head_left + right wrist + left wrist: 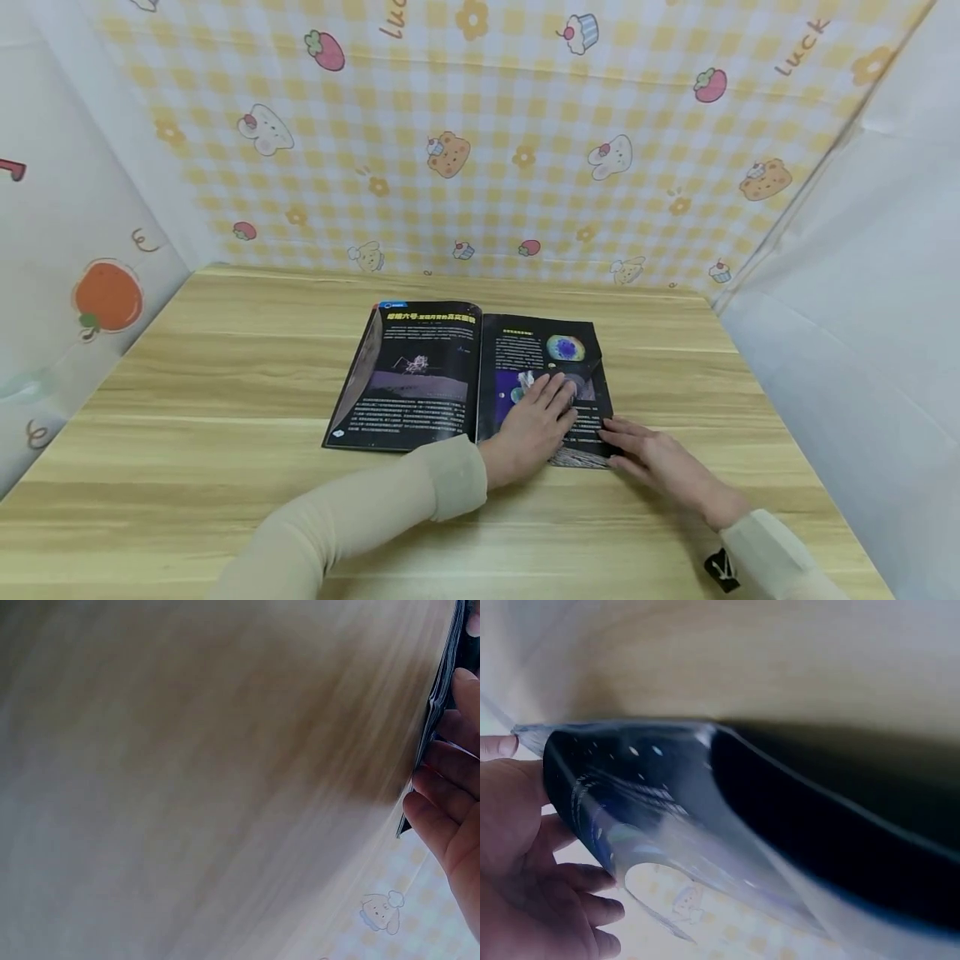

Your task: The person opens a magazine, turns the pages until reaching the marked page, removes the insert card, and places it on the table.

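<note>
An open magazine (420,342) with dark, space-themed pages lies on the wooden table. My left hand (534,427) rests on the right page, fingers extended over its lower pictures. In the left wrist view, that hand (532,862) is beside a curved, glossy dark page (637,787), its fingers spread loosely. Along the magazine's right edge, near the lower corner, my right hand (663,465) touches the pages with relaxed fingers. The right wrist view has its fingertips against the stacked page edges (431,712), with part of the hand cut off by the frame.
The wooden table (225,383) extends around the magazine. Behind it hangs a yellow checked cloth (517,200) with cartoon prints, and white cloth walls (847,275) stand at both sides. A small black patch (722,570) shows near the right sleeve (772,546).
</note>
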Tool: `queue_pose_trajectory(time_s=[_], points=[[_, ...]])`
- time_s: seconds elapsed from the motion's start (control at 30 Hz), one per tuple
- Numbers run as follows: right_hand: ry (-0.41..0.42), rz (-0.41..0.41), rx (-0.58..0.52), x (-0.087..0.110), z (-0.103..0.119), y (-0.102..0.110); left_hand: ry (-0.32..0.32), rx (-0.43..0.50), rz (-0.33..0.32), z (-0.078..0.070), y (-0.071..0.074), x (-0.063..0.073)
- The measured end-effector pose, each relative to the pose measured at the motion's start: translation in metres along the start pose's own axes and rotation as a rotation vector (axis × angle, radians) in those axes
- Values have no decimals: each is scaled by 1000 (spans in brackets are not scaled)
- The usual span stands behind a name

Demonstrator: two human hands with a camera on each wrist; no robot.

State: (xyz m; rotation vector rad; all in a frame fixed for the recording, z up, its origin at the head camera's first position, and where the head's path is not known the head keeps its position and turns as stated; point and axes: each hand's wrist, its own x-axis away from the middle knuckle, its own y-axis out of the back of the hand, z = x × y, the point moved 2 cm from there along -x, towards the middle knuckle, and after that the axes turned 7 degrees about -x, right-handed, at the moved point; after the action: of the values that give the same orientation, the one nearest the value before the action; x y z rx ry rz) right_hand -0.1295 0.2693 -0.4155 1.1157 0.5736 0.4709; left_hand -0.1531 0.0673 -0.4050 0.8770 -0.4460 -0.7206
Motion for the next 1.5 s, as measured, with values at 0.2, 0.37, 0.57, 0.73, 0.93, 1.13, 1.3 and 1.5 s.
queue_pose_trajectory(time_s=[0.2, 0.37, 0.57, 0.73, 0.93, 1.13, 1.3, 1.5], points=[[-1, 0, -9, 0, -1, 0, 36, 36, -7, 13, -4, 7], [28, -23, 5, 0, -1, -1, 75, 134, 4, 20, -12, 14], [29, -28, 3, 0, -1, 0, 97, 262, 10, 24, -21, 21], [23, -21, 2, 0, -1, 0, 111, 325, 11, 23, -23, 24], [24, -17, 6, 0, -1, -1, 103, 370, 4, 21, -20, 26], [42, -32, 6, 1, -2, -1, 111, 262, -36, 22, -13, 31], [59, -41, 9, 1, -3, 0, 170, 208, -44, 37, -5, 40], [41, -33, -12, 0, -1, 0, 254, 297, -11, 59, -17, 59]])
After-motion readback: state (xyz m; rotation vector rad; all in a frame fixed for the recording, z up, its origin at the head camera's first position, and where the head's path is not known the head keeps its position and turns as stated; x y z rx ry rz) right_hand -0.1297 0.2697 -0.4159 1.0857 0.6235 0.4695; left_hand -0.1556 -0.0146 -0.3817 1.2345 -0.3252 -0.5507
